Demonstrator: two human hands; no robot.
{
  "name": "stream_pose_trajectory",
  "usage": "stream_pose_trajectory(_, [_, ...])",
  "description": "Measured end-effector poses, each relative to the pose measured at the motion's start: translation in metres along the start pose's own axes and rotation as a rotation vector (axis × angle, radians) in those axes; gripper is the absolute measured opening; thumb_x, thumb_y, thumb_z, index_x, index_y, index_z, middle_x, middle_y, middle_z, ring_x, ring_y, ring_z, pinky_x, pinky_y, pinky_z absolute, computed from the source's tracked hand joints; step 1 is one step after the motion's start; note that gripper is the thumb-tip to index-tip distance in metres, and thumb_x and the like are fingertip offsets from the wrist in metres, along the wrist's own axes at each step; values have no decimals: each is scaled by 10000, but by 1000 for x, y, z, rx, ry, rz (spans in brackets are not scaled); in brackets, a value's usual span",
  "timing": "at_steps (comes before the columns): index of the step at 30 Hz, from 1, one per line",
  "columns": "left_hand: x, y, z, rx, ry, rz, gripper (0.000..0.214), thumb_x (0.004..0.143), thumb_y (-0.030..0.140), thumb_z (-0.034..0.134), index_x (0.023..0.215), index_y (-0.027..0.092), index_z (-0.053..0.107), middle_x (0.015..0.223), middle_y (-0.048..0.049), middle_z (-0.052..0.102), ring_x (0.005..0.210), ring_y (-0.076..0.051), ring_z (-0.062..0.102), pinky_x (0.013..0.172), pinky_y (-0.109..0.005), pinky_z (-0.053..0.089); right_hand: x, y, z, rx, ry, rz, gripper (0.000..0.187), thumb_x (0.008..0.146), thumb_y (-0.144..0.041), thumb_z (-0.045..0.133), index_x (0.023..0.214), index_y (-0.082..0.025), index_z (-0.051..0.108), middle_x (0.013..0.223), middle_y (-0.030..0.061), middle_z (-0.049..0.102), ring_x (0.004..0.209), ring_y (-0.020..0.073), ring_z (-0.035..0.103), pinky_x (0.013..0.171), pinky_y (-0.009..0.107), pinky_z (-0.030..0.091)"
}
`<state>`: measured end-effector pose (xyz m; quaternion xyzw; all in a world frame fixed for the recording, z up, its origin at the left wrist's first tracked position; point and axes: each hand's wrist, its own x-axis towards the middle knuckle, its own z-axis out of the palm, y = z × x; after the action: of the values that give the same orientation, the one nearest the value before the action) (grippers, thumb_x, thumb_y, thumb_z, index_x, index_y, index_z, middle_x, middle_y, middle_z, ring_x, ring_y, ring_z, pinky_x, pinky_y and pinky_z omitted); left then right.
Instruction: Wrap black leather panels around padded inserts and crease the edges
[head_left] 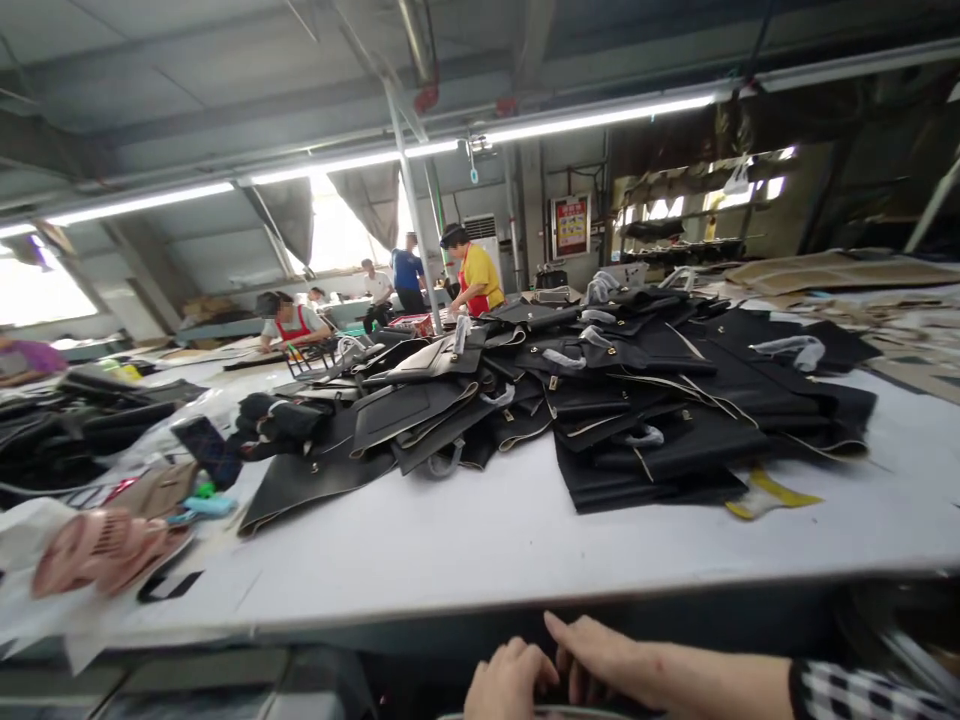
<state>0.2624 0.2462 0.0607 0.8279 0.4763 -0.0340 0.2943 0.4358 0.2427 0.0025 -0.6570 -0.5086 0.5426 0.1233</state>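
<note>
My left hand (pixel 510 688) is at the bottom edge, below the front edge of the white table (pixel 465 540), with its fingers curled over something dark that I cannot make out. My right hand (pixel 600 655) lies right beside it and touches it. Its forefinger is stretched out to the left and the other fingers are bent down onto the same dark thing. A checked sleeve (pixel 862 692) covers my right forearm. A pale curved rim (pixel 540 712) shows just under both hands.
A wide heap of black leather bag panels (pixel 660 420) with gold fittings covers the table's middle and right. A yellow scrap (pixel 765 495) lies at its edge. Pink objects (pixel 97 550) and dark bags lie left. Several people work at the back, one in yellow (pixel 480 275).
</note>
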Motion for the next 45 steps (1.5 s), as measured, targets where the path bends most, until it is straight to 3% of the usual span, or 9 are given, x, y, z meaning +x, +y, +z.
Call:
stream_pose_trajectory(4, [-5,-1,-8,-91,10,-68,298,585,178,590,845,268,704,912,7,716,893,-226,657,742,-308,461,-11,-9,-3,-199,-15,-168,688,995,-520,112,866,-153,679,731,99,701,648,189,668,606,263,492])
stream_pose_trajectory(9, [-7,6,-3,-139,69,-63,250,572,159,558,749,272,694,846,36,727,834,-209,657,715,-298,438,-21,-14,-2,-533,9,-390,268,907,-243,432,981,-189,684,1083,126,706,1021,312,648,940,429,446])
stream_pose_trajectory(12, [-13,2,-9,-157,79,-69,219,584,189,574,752,264,693,852,22,727,837,-216,649,705,-300,428,-23,-15,2,-657,13,-439,293,885,-172,418,1024,-194,675,1074,132,708,988,329,659,889,446,471])
stream_pose_trajectory(15, [-19,-13,-20,-196,4,-84,199,591,273,635,777,249,701,823,10,728,776,-208,647,637,-278,422,-26,-15,5,-704,4,-451,325,905,-192,409,1110,-218,659,1063,105,716,963,302,669,848,396,488])
stream_pose_trajectory(22, [-18,-39,-23,-247,-87,-87,203,640,371,657,789,236,691,799,-1,700,762,-195,614,614,-266,388,-21,-6,3,-686,-34,-375,402,981,-283,341,1291,-247,595,1227,86,666,1086,273,627,924,367,447])
stream_pose_trajectory(28, [-17,-42,-25,-267,-39,-127,194,628,398,679,744,244,676,767,-19,680,782,-247,598,652,-318,377,-21,-15,2,-696,-43,-345,433,1004,-351,295,1275,-246,617,1242,77,664,1099,276,622,916,356,444])
stream_pose_trajectory(33, [-25,-68,-21,-482,-115,-118,232,646,360,672,811,197,682,744,8,666,695,-160,590,570,-231,404,-29,-26,3,-718,-26,-318,543,1021,-449,190,1142,-261,685,1124,61,716,1008,269,662,803,326,462])
stream_pose_trajectory(40, [-32,-70,-13,-510,26,-151,148,625,295,688,744,207,676,699,28,636,679,-155,561,549,-240,346,-30,-33,8,-788,-95,-362,545,1019,-415,185,1058,-259,706,1014,58,737,885,260,673,731,310,433])
stream_pose_trajectory(45, [-45,-64,-12,-459,165,-34,25,672,226,646,684,216,627,760,42,623,757,-144,541,653,-246,357,-36,-39,8,-787,-237,-442,469,1009,-334,235,1151,-278,678,1064,27,732,905,230,670,783,289,445])
